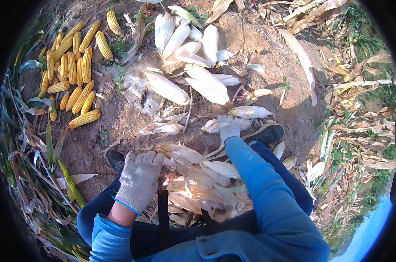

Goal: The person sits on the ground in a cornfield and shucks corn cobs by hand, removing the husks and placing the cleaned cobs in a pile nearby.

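My right hand (229, 127), in a pale knit glove, is closed over an ear of corn in its dry husk (211, 126) on the ground. Another husk-covered ear (250, 112) lies just beyond my fingers. My left hand (141, 180), gloved too, is over my left leg at the edge of a heap of loose husks (207, 186). Its back faces up and the fingers bend downward, so the palm and anything under it are hidden. Farther out lies a pile of ears in pale husks (185, 42), with two large ones (206, 84) (167, 87) nearer me.
Bare yellow corn cobs (71, 68) are piled on the soil at the far left. Dry stalks and leaves (37, 177) border the left side, more (358, 124) the right. My shoes (265, 133) (116, 161) flank the husk heap. A dark upright bar (163, 209) stands between my legs.
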Available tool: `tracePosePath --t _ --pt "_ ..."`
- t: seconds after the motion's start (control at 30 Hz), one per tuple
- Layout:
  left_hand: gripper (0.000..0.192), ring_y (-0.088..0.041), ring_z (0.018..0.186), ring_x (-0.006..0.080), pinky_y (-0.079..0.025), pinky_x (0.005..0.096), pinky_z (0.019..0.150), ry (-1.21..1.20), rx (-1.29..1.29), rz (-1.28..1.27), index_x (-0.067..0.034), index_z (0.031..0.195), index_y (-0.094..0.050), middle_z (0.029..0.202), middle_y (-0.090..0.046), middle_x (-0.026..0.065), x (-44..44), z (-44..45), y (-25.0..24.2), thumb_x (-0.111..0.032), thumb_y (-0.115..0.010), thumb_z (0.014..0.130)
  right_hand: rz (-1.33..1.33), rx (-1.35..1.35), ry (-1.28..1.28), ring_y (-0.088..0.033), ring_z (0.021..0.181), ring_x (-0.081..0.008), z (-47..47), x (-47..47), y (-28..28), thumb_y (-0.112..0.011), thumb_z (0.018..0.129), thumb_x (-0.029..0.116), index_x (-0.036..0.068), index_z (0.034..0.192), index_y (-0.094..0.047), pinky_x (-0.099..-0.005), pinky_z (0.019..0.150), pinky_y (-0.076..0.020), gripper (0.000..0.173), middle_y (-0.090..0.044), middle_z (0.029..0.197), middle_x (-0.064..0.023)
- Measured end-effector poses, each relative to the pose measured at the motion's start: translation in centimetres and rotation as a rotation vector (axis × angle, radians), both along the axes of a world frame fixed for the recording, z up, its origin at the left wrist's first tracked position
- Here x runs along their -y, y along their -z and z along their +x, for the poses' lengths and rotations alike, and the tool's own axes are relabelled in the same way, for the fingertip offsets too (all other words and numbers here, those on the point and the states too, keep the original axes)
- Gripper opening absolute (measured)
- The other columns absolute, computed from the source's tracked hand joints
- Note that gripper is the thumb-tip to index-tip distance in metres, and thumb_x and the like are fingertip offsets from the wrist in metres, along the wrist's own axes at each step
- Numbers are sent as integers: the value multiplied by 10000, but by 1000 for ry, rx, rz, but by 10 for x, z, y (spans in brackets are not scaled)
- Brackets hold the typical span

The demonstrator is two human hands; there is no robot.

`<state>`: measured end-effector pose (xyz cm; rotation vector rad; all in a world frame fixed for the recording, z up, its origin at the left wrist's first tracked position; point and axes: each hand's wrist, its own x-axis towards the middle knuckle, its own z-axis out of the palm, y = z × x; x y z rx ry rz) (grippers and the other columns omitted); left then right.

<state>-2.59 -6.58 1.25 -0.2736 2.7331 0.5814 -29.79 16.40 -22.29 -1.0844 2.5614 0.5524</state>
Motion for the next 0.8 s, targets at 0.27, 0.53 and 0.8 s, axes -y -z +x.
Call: tracePosePath --t 0.27,0.53,0.8 --pt "391 -623 1016 347 -509 407 858 -297 -357 428 -20 1173 -590 1120 -624 154 -5 7 6 -143 -716 825 -138 181 6 -551 1108 -295 44 46 -84 -767 692 308 157 1158 -587 -441 879 -473 522 -579 1147 -93" --pt "510 -626 1017 310 -535 493 831 -1130 37 1797 -71 1262 -511 1180 -606 162 -7 18 38 -479 -523 957 -1223 674 39 -531 1142 -316 124 102 -198 -824 620 196 118 1220 -568 -408 1001 -423 657 -562 1227 -110" --pt "415 -651 882 175 -562 342 798 -903 -609 1707 -34 1195 -535 1016 -650 63 -1 20 9 -202 -717 862 -1022 656 64 -580 1103 -263 148 81 -250 -674 835 78 25 1267 -539 -384 971 -467 455 -599 1196 -137"
